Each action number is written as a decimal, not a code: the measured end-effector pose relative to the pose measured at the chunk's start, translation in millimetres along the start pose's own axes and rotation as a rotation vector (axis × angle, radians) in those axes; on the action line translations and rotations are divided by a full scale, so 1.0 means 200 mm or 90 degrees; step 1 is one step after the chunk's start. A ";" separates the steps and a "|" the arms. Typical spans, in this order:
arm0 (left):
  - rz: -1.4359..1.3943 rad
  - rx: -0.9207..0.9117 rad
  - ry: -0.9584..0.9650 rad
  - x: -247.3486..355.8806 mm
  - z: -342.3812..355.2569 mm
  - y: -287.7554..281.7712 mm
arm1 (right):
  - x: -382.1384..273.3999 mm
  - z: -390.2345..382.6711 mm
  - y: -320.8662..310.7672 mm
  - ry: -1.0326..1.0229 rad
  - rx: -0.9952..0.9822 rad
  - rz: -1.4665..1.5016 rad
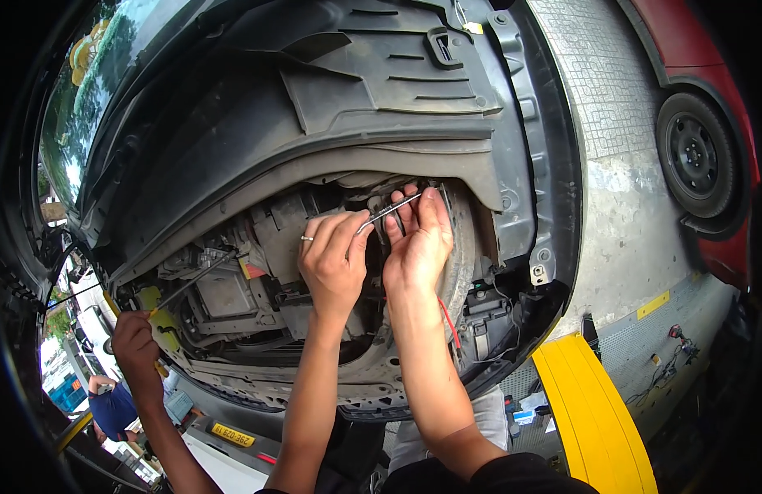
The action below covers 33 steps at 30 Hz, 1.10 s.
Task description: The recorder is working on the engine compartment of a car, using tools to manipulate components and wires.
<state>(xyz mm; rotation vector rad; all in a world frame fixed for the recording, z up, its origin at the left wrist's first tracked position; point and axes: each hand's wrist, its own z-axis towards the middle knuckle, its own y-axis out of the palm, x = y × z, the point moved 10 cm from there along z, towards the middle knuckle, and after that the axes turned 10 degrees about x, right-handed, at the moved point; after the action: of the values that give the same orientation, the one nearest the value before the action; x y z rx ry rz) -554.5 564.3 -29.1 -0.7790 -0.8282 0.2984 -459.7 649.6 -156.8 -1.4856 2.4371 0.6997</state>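
Observation:
My left hand (336, 257), with a ring on one finger, pinches the near end of a thin silver metal rod (389, 211). At the rod's far end, my right hand (420, 247) has its thumb and fingertips closed around it. The rod slants up to the right between the two hands, and its tip is partly hidden by the right fingers. Both hands are raised into an opening in the dark underside of a car, beside a curved grey rim (462, 255). A thin red cable (449, 321) hangs next to my right wrist.
Another person's hand (136, 350) at the left holds a long thin shaft (196, 280) reaching into the same opening. A black plastic undercover (216, 132) spans the top. A yellow lift ramp (595, 412) stands at lower right. A red car's wheel (696, 152) is at far right.

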 end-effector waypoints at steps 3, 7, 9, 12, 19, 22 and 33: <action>0.063 0.016 0.027 -0.05 0.00 -0.02 | 0.03 -0.03 0.01 -0.041 0.011 -0.044; 0.133 0.020 0.019 -0.09 0.00 -0.04 | 0.00 -0.03 0.02 -0.102 0.021 -0.124; 0.102 0.011 -0.005 -0.07 0.00 0.04 | -0.08 -0.01 0.01 -0.136 0.048 -0.136; 0.073 0.004 -0.022 -0.09 -0.01 0.05 | -0.09 0.00 0.01 -0.180 0.062 -0.164; 0.085 -0.002 -0.043 -0.14 -0.04 0.00 | -0.06 -0.02 0.01 -0.229 0.053 -0.230; 0.071 0.011 -0.046 -0.17 -0.04 0.00 | -0.06 -0.01 0.02 -0.241 0.038 -0.222; 0.174 -0.018 -0.071 -0.19 -0.04 0.04 | -0.04 -0.01 0.01 -0.221 0.075 -0.166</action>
<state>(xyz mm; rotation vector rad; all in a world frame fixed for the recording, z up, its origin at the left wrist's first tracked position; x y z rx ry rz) -573.6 545.8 -59.3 -0.9094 -0.8322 0.5793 -458.0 654.9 -150.9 -1.4590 1.9522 0.6793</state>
